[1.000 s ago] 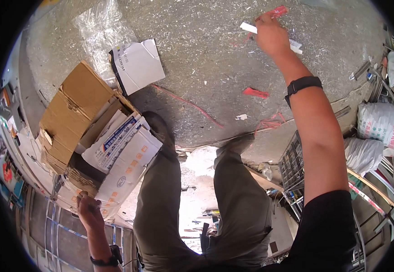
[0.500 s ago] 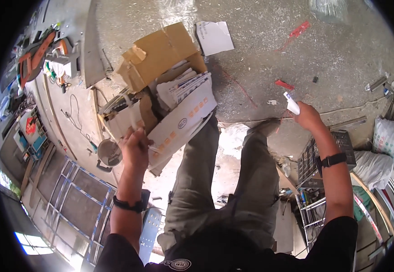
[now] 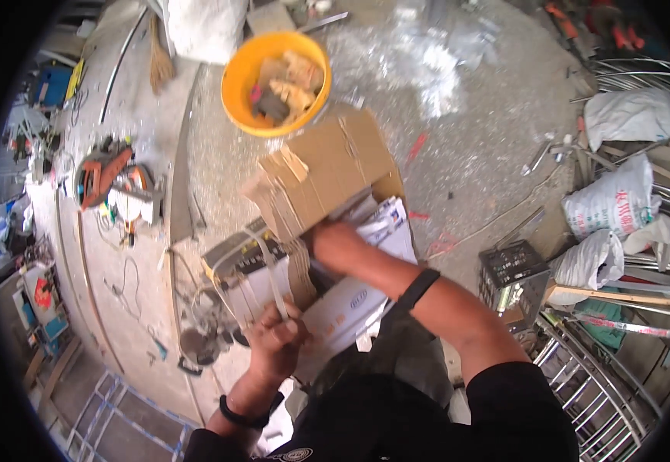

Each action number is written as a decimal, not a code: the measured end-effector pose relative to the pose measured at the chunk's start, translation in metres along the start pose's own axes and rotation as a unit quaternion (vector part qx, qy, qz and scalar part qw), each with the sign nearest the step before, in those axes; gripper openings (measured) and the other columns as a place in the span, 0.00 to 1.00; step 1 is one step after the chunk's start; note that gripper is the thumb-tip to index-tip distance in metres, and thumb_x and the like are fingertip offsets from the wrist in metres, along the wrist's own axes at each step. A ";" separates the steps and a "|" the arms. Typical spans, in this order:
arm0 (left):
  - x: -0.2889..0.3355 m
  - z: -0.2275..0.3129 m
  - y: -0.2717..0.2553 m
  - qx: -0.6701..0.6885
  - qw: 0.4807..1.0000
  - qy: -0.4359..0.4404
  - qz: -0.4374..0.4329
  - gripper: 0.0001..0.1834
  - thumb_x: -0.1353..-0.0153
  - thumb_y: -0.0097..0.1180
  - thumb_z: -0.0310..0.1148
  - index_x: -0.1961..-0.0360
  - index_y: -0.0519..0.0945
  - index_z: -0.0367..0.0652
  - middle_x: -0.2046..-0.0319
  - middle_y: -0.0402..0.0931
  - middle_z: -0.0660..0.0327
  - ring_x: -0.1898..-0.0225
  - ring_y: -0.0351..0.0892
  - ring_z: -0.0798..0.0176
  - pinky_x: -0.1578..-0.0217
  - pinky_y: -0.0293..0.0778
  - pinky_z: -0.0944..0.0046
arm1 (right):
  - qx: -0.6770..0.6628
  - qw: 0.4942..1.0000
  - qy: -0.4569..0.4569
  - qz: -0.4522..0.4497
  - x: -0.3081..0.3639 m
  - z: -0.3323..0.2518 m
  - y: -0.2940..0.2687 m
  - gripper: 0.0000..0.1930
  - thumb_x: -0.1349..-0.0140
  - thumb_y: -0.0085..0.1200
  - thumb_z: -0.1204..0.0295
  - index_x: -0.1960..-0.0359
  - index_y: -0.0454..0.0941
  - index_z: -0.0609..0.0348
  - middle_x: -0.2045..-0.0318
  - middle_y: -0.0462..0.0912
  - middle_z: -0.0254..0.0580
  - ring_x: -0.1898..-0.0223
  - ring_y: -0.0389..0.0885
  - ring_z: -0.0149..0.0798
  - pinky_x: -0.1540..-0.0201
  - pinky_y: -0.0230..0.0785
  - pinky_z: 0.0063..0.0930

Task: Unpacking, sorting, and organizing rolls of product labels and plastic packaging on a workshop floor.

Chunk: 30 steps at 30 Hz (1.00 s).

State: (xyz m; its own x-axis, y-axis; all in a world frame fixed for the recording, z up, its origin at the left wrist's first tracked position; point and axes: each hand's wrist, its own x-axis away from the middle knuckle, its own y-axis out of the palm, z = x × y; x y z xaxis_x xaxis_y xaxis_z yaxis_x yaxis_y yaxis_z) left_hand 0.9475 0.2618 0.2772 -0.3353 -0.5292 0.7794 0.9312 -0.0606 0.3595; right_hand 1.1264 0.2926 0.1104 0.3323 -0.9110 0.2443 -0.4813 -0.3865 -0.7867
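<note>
An opened cardboard carton (image 3: 340,163) stands in front of my legs, its brown flap raised at the far side and its white printed side toward me. White papers or flat packets (image 3: 385,219) stick up at its right end. My left hand (image 3: 276,340) is closed around a pale packing strap (image 3: 273,279) at the carton's near left corner. The strap loops over the left end, where a dark printed piece (image 3: 252,260) shows. My right hand (image 3: 333,245) reaches down inside, under the flap; its fingers are hidden, so what they touch cannot be seen.
A yellow tub (image 3: 235,81) with scraps stands beyond the carton. An orange-and-grey power saw (image 3: 108,179) lies at left. At right are a black crate (image 3: 514,269), white sacks (image 3: 612,196) and metal tubes. A metal frame (image 3: 131,412) lies lower left.
My right hand has come from the right into the carton; the white piece it held no longer shows. My left hand now grips the strap. The view has swung, bringing in the yellow tub.
</note>
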 end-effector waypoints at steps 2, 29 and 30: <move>0.011 0.016 0.011 0.027 0.997 -0.020 -0.062 0.13 0.50 0.56 0.36 0.66 0.73 0.41 0.82 0.67 0.64 0.80 0.69 0.65 0.74 0.72 0.63 | 0.002 0.992 -0.103 -0.076 0.009 -0.028 -0.032 0.07 0.54 0.52 0.74 0.73 0.82 0.56 0.67 0.82 0.52 0.68 0.82 0.47 0.68 0.74 0.41; -0.009 0.165 0.307 -0.077 0.950 -0.021 -0.300 0.11 0.47 0.56 0.35 0.72 0.70 0.39 0.83 0.62 0.64 0.80 0.63 0.66 0.76 0.64 0.63 | -0.521 0.848 -0.043 -0.085 0.072 0.105 -0.357 0.16 0.38 0.51 0.69 0.50 0.75 0.59 0.52 0.79 0.40 0.52 0.75 0.34 0.47 0.68 0.32; -0.013 0.171 0.315 -0.074 0.950 -0.017 -0.303 0.11 0.47 0.56 0.35 0.72 0.70 0.39 0.83 0.62 0.64 0.80 0.63 0.66 0.76 0.64 0.63 | -0.539 0.835 -0.070 -0.090 0.066 0.110 -0.357 0.16 0.37 0.50 0.68 0.49 0.75 0.59 0.50 0.78 0.41 0.50 0.74 0.34 0.46 0.67 0.31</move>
State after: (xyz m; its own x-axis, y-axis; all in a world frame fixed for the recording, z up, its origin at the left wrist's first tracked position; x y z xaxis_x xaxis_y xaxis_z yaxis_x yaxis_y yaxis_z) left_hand 1.2211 0.3941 0.4681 -0.8177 -0.3322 0.4701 0.5756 -0.4641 0.6733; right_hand 1.4095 0.3866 0.3453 0.5332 -0.8277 0.1750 -0.8384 -0.4894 0.2401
